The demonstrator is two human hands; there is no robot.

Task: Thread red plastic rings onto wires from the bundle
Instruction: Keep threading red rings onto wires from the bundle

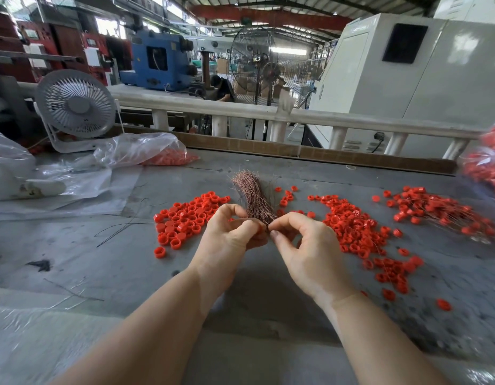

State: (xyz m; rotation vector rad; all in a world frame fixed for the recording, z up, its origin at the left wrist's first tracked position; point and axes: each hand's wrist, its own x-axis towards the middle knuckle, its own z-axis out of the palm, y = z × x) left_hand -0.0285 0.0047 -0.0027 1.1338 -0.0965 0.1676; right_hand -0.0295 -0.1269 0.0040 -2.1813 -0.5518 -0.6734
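At frame centre, the copper wire bundle [253,197] is gripped at its base by the left hand [229,240], its ends fanned upward. A wire at the base is pinched by the right hand [304,245]. Red plastic rings [185,218] are heaped on the grey tabletop [102,259] left and right of the hands.

Two hands were in view: left hand [231,232] and right hand [304,241]. One wire bundle [253,194] was present. Red rings lay in three loose groups on the surface [102,259]: left group [185,218], middle group [357,232], right group [440,209]; individual rings were too numerous to count. Two fans stood behind: desk fan [75,107], pedestal fan [264,66].
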